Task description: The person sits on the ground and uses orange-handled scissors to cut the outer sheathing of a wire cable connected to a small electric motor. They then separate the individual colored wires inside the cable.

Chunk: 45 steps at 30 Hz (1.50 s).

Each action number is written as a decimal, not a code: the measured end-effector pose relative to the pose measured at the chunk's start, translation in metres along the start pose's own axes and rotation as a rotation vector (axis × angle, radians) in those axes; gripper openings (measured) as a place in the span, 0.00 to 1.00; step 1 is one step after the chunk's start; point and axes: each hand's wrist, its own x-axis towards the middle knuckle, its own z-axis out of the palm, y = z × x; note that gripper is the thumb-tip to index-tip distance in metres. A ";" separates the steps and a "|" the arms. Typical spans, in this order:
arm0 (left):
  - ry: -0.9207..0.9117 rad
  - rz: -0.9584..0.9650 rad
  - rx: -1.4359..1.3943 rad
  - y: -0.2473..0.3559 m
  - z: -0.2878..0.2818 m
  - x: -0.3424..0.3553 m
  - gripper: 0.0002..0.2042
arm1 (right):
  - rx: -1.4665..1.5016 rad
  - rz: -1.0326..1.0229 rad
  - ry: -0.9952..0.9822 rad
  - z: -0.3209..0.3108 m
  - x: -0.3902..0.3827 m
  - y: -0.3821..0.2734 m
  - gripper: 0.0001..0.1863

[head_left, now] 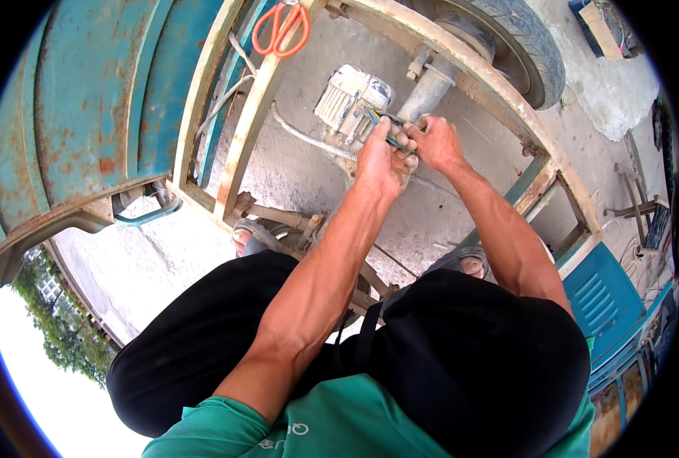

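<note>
Close in front of the finned, dusty grey housing (338, 98), my two hands meet over a bundle of thin wires (373, 117). Blue, yellow and dark strands show. Fingers curled, my left hand (384, 162) is closed around the bundle. My right hand (437, 143) pinches at the wires' right side, its fingertips against the left hand's fingers; exactly which strand it grips is hidden. A corrugated grey conduit (309, 137) runs from the left beneath my left hand. Scissors with orange-red handles (281, 32) rest on the frame at upper left.
A rusty, cream-painted metal frame (245, 141) surrounds the work. Beyond it are a wheel with a black tyre (527, 46) and a grey axle tube (429, 88). Teal panels (87, 99) stand at left; a blue slatted panel (601, 298) lies at right. My feet are on either side.
</note>
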 end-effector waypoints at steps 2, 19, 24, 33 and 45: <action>0.017 0.002 0.000 0.000 0.000 -0.001 0.17 | -0.012 0.002 -0.013 0.000 0.002 0.000 0.21; 0.010 0.022 0.184 0.007 -0.007 -0.009 0.06 | 0.437 0.033 -0.422 -0.014 0.017 0.029 0.18; 0.038 0.050 0.370 0.007 -0.007 -0.017 0.08 | 0.466 0.016 -0.419 -0.022 0.009 0.032 0.16; 0.069 0.131 0.521 0.005 -0.013 -0.011 0.05 | 0.231 -0.263 -0.222 -0.029 -0.022 0.019 0.14; 0.065 0.058 0.458 0.010 -0.019 -0.012 0.05 | 0.468 -0.216 -0.280 -0.019 -0.005 0.034 0.15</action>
